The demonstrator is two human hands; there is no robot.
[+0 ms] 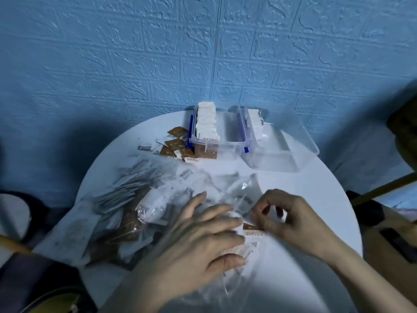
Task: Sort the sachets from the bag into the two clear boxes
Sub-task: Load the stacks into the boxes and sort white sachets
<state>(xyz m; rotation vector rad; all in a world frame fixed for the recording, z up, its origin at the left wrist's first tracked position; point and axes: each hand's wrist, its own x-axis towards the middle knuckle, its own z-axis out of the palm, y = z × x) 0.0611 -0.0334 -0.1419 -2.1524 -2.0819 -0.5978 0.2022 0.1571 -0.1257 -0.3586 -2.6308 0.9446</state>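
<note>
A clear plastic bag (126,213) full of white and brown sachets lies across the left and middle of the round white table (316,199). My left hand (198,242) rests flat on the bag with fingers spread, over a white sachet (252,240). My right hand (291,220) pinches the bag's plastic and the sachet's edge with curled fingers. Two clear boxes stand at the back: the left box (216,141) holds a row of upright white sachets, the right box (270,150) holds a few at its far end.
Several loose brown sachets (176,147) lie on the table left of the boxes. A blue textured wall stands right behind the table. Wooden chair parts (383,188) and dark objects sit at the right and left edges.
</note>
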